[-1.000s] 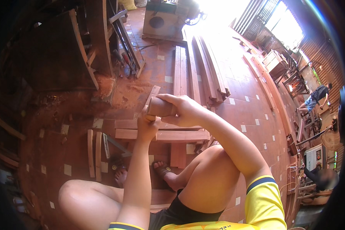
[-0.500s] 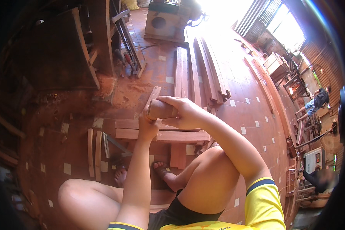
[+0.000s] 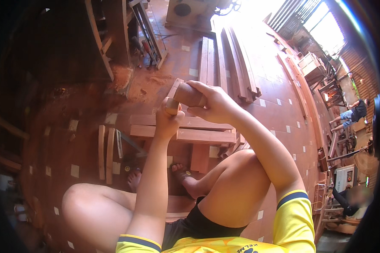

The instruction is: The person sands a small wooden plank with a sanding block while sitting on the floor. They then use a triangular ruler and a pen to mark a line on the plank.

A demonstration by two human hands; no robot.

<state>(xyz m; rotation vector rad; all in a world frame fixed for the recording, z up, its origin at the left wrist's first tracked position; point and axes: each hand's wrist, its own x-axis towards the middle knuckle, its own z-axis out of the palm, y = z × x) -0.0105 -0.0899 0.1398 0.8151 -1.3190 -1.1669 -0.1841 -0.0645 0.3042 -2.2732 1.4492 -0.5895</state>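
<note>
In front of me, my right hand [image 3: 221, 103] is closed on a brown curled piece [image 3: 190, 94], which looks like a folded sheet of sandpaper. Beside it, my left hand [image 3: 169, 123] grips a small wooden piece [image 3: 172, 106] with a smooth, rounded tan end; the fingers hide the rest of it. The two held pieces are close together, and I cannot tell whether they touch. Below my hands, reddish wooden beams [image 3: 207, 135] lie crosswise near my feet.
Long planks [image 3: 236, 63] lie on the tiled floor ahead. Two curved wooden strips [image 3: 109, 156] rest left of my feet. A box-shaped machine [image 3: 185, 14] stands at the far side, a dark wooden frame [image 3: 150, 36] at upper left. Two people [image 3: 356, 111] are at the right.
Both hands have moved up and slightly right in the view. The sandpaper-like piece has come away from the left hand, baring the wooden piece's rounded end. The view has shifted a little.
</note>
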